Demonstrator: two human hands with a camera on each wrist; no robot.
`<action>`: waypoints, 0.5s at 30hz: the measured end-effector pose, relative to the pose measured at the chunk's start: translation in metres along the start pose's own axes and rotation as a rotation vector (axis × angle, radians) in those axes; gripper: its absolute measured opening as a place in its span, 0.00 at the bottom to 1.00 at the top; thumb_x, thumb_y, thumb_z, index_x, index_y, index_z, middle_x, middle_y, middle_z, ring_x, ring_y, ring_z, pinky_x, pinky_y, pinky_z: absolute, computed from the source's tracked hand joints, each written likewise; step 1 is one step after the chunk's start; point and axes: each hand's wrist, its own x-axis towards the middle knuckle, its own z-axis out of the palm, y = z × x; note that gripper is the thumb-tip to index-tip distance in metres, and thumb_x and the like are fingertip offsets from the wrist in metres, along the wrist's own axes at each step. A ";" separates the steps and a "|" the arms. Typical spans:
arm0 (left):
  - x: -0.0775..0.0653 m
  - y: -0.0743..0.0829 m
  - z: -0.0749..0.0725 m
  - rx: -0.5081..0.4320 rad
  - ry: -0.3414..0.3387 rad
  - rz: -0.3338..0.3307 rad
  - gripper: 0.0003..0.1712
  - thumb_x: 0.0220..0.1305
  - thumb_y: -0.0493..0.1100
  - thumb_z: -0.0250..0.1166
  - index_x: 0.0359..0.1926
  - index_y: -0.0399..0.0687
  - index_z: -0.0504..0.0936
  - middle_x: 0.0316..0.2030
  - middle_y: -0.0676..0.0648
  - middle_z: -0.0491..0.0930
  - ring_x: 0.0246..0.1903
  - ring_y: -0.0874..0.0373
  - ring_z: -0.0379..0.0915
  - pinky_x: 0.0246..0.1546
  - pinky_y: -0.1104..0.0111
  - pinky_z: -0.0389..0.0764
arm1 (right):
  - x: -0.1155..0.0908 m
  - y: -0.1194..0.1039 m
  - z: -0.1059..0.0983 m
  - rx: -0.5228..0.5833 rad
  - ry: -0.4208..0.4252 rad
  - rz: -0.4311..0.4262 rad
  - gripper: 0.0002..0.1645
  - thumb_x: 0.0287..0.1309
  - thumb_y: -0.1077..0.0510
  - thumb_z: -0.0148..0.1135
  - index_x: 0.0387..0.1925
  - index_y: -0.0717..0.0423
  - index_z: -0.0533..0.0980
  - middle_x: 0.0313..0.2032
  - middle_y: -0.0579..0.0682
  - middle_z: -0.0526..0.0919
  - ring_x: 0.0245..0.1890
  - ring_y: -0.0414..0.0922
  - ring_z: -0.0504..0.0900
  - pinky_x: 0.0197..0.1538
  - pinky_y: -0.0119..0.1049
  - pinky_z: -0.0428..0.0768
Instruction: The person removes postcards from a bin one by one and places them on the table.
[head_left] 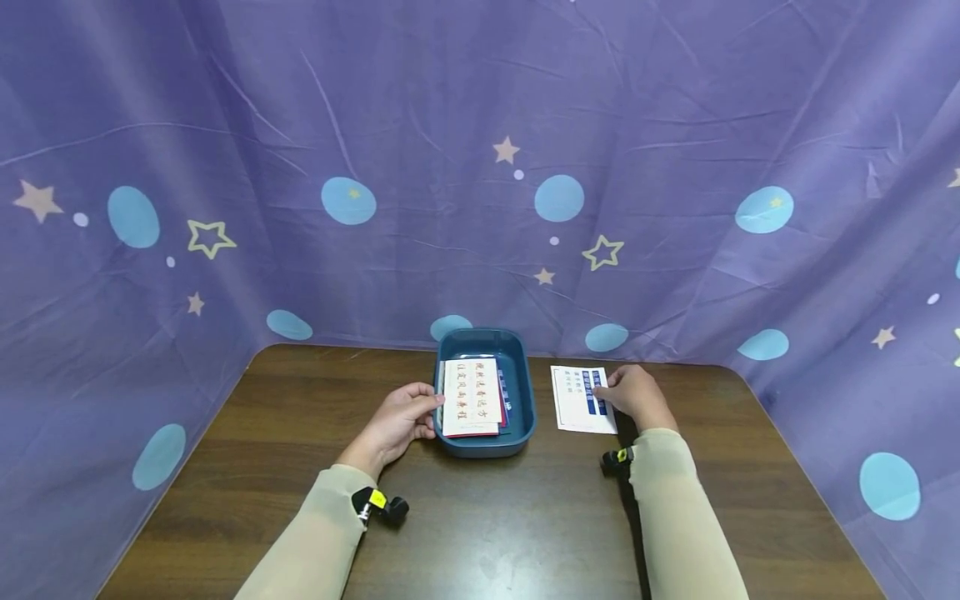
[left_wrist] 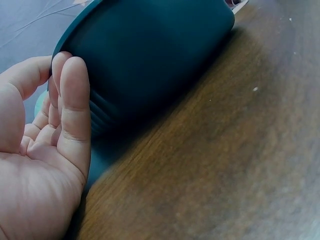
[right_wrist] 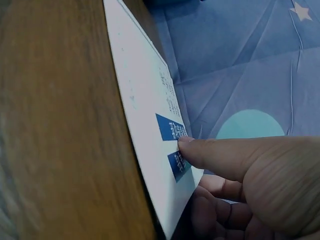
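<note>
A dark blue plastic basin stands near the back edge of the table. My left hand grips its left rim, thumb at the top edge and fingertips against the outer wall. Inside the basin lie several cards, the top one a cream card with red characters. To the right, my right hand pinches the right edge of a white card with blue blocks and printed characters. In the right wrist view, the thumb presses on the card's printed face, and the other fingers are partly hidden beneath it.
The brown wooden table ends at a purple curtain with stars and blue ovals, which hangs behind it and along both sides. Black camera mounts are strapped on both wrists.
</note>
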 end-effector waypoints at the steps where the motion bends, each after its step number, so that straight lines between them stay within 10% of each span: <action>1: 0.000 0.000 0.000 0.000 -0.001 0.000 0.05 0.81 0.37 0.67 0.45 0.47 0.78 0.27 0.54 0.79 0.22 0.64 0.76 0.24 0.74 0.85 | -0.001 -0.001 0.000 -0.001 -0.002 0.001 0.21 0.68 0.47 0.80 0.38 0.59 0.81 0.39 0.56 0.87 0.42 0.53 0.82 0.51 0.52 0.83; 15: 0.000 0.001 0.001 -0.002 -0.002 -0.007 0.05 0.81 0.37 0.67 0.45 0.48 0.78 0.27 0.54 0.80 0.22 0.64 0.76 0.24 0.74 0.86 | -0.002 -0.009 0.009 0.059 -0.030 -0.011 0.20 0.70 0.48 0.79 0.32 0.56 0.80 0.28 0.49 0.82 0.31 0.46 0.79 0.33 0.36 0.76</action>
